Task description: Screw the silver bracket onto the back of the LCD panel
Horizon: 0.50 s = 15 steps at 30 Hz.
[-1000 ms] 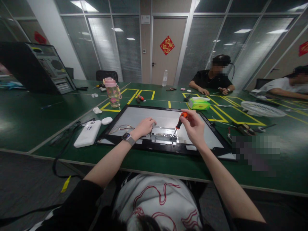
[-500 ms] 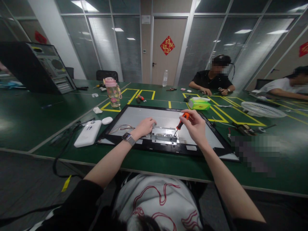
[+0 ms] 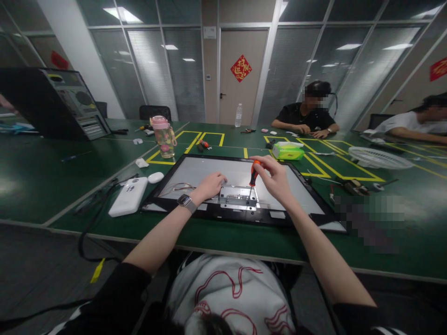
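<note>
A flat display panel (image 3: 223, 165) with a black frame lies on the green table in front of me. On its near middle part sits a metal bracket (image 3: 232, 199). My right hand (image 3: 277, 177) is closed around the orange and black handle of a screwdriver (image 3: 254, 173). The screwdriver stands nearly upright, its tip down at the right part of the bracket. My left hand (image 3: 210, 184) rests on the panel at the bracket's left edge, fingers stretched forward and slightly bent, with no tool in it. What the left fingertips press on is too small to tell.
Left of the panel lie a white power bank (image 3: 128, 196) and a white case (image 3: 155, 177). Behind stand a pink-lidded bottle (image 3: 163, 137) and a clear bottle (image 3: 239, 115). A green packet (image 3: 288, 151) and white racket-shaped object (image 3: 379, 158) lie right. Two people sit across the table.
My right hand has shifted a little left, and the screwdriver has gone from leaning right to almost upright over the bracket. My left hand has stayed in place.
</note>
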Each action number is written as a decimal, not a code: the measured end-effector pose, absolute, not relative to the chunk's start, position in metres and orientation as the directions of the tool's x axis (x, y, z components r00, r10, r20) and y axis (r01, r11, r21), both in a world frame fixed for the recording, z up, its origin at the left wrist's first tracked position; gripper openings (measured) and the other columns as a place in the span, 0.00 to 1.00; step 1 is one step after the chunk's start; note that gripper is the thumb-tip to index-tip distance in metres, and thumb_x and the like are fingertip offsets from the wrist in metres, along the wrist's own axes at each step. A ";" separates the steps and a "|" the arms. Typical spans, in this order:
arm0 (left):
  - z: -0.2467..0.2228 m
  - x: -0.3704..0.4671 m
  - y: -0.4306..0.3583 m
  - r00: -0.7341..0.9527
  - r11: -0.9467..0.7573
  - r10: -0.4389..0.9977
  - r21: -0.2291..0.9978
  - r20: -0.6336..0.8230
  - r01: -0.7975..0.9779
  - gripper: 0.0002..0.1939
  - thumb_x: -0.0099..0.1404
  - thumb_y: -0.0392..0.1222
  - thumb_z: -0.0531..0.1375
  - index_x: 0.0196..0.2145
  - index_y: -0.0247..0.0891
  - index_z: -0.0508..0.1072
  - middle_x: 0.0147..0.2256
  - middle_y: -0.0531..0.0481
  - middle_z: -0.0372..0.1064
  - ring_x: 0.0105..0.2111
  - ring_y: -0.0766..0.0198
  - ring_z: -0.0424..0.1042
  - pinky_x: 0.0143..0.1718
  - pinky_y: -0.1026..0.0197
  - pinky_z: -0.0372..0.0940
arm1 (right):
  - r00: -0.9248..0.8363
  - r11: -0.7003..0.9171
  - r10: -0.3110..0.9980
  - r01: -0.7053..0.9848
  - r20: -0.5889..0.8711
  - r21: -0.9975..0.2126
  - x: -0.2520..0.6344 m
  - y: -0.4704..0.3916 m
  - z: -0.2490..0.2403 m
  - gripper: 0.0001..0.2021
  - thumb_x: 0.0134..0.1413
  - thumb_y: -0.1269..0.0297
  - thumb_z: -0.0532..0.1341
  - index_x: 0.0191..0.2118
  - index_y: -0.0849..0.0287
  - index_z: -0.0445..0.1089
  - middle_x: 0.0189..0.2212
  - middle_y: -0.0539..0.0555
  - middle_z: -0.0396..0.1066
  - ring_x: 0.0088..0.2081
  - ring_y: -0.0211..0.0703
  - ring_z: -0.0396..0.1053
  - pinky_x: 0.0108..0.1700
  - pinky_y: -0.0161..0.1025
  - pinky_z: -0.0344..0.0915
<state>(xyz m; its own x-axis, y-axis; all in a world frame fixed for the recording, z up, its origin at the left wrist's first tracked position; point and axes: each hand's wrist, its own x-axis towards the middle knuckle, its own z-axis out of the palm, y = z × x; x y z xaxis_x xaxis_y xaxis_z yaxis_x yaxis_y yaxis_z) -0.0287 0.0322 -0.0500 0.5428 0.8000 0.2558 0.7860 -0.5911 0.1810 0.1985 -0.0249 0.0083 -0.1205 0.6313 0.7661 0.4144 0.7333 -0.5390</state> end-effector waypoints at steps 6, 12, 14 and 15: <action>-0.050 -0.029 0.033 0.547 -0.594 0.800 0.191 0.246 0.782 0.18 0.64 0.28 0.49 0.47 0.35 0.72 0.45 0.42 0.68 0.46 0.55 0.68 0.50 0.53 0.63 | -0.019 0.734 0.652 0.265 0.758 -0.625 0.197 -0.029 -0.005 0.12 0.58 0.61 0.60 0.47 0.52 0.72 0.37 0.53 0.71 0.40 0.44 0.70 0.45 0.44 0.67; -0.053 -0.031 0.036 0.559 -0.608 0.787 0.174 0.260 0.775 0.18 0.64 0.29 0.48 0.46 0.36 0.72 0.44 0.43 0.68 0.45 0.56 0.68 0.49 0.54 0.64 | 0.058 0.748 0.599 0.315 0.798 -0.584 0.194 -0.030 -0.007 0.09 0.60 0.60 0.57 0.42 0.53 0.74 0.32 0.52 0.68 0.38 0.44 0.67 0.44 0.44 0.65; -0.053 -0.031 0.036 0.560 -0.608 0.787 0.172 0.260 0.775 0.18 0.64 0.29 0.48 0.47 0.36 0.72 0.44 0.43 0.68 0.45 0.56 0.68 0.49 0.54 0.64 | 0.012 0.756 0.610 0.293 0.793 -0.586 0.194 -0.032 -0.006 0.12 0.63 0.62 0.53 0.46 0.52 0.72 0.33 0.52 0.69 0.41 0.45 0.68 0.46 0.45 0.64; -0.053 -0.031 0.036 0.560 -0.608 0.787 0.172 0.260 0.775 0.18 0.64 0.29 0.48 0.47 0.36 0.72 0.44 0.43 0.68 0.45 0.56 0.68 0.49 0.54 0.64 | 0.009 0.758 0.610 0.284 0.792 -0.587 0.193 -0.033 -0.006 0.13 0.63 0.62 0.53 0.47 0.52 0.72 0.33 0.52 0.69 0.41 0.45 0.68 0.46 0.45 0.64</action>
